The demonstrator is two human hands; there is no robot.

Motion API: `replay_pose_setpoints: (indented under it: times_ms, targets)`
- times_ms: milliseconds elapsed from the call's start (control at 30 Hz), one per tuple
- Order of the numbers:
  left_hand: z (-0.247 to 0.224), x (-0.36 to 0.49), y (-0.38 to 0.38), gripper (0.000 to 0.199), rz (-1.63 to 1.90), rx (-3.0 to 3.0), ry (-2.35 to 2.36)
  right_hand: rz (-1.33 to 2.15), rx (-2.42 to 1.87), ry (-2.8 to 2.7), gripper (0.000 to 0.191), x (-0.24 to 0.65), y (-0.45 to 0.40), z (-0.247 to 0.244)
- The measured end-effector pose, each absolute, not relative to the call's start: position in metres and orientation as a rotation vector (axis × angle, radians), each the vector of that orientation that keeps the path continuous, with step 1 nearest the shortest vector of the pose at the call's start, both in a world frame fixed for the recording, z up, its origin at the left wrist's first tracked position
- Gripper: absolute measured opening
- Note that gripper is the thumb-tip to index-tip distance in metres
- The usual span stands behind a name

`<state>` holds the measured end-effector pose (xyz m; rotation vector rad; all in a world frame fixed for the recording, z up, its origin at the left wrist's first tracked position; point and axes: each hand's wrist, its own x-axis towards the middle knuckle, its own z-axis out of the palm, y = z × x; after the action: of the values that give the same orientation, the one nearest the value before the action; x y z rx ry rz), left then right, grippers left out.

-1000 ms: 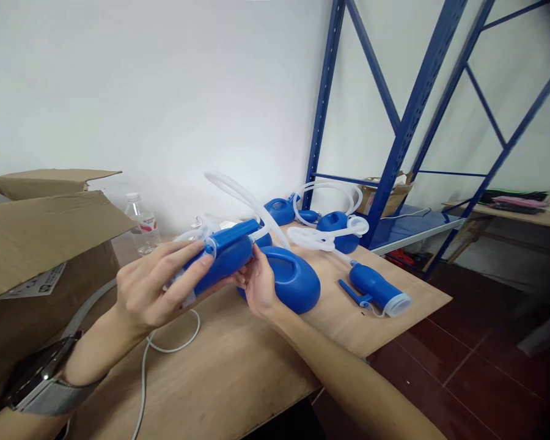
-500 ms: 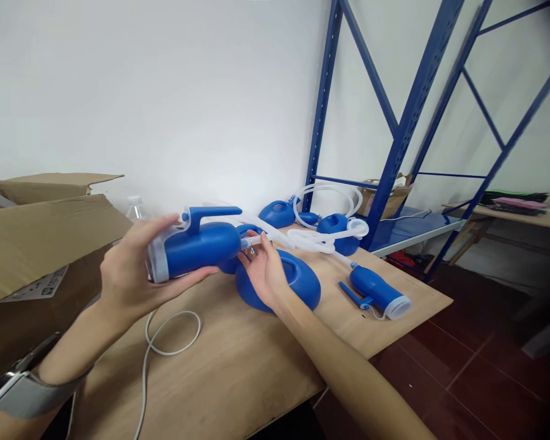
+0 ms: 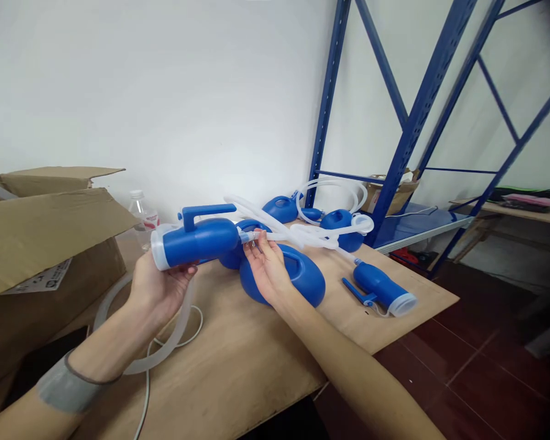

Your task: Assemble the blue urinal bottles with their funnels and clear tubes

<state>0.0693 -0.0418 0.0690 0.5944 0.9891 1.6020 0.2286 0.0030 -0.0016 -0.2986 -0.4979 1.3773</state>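
My left hand [image 3: 160, 287] is under a blue cylinder [image 3: 201, 239] with a handle and a clear cap, gripping it from below. The cylinder lies sideways, its narrow end towards my right hand [image 3: 268, 266]. Fingers of that hand are closed on the white tube [image 3: 270, 236] at the cylinder's narrow end. Just beyond my right hand a rounded blue container [image 3: 307, 278] rests on the wooden table [image 3: 238, 373]. A loop of translucent tube [image 3: 178, 333] hangs beside my left wrist.
Another blue cylinder [image 3: 380, 287] lies at the table's right. Blue containers [image 3: 282, 209] and coiled tubing stand further back. An open cardboard box [image 3: 50, 226] and a plastic bottle [image 3: 142, 214] are left. A blue metal rack [image 3: 412, 116] rises behind the table.
My left hand has turned to hold the cylinder from below, with its palm more upward. A loop of tube has come into view by the left wrist. The right hand still pinches the tube.
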Motion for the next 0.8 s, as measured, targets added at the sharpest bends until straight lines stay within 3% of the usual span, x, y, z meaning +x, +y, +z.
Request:
replay_pose_setpoints:
  times_ms: [167, 267, 400, 500, 800]
  targets:
    - [0.072, 0.075, -0.050, 0.035, 1.433, 0.495, 0.980, 1.399, -0.298, -0.375, 0.017, 0.230, 0.002, 0.003]
    - [0.062, 0.078, -0.049, 0.010, 1.304, 0.874, 1.057, 1.408, -0.289, -0.394, 0.017, 0.228, -0.001, 0.003]
    - [0.045, 0.083, -0.048, 0.043, 1.204, 1.430, 1.092, 1.416, -0.286, -0.541, 0.028, 0.220, -0.007, -0.004]
    - [0.038, 0.083, -0.045, 0.054, 1.216, 1.577, 1.112, 1.386, -0.285, -0.664, 0.034, 0.215, -0.010, -0.009]
    - [0.039, 0.080, -0.044, 0.051, 1.135, 1.573, 1.139, 1.360, -0.341, -0.855, 0.036, 0.211, -0.016, -0.013]
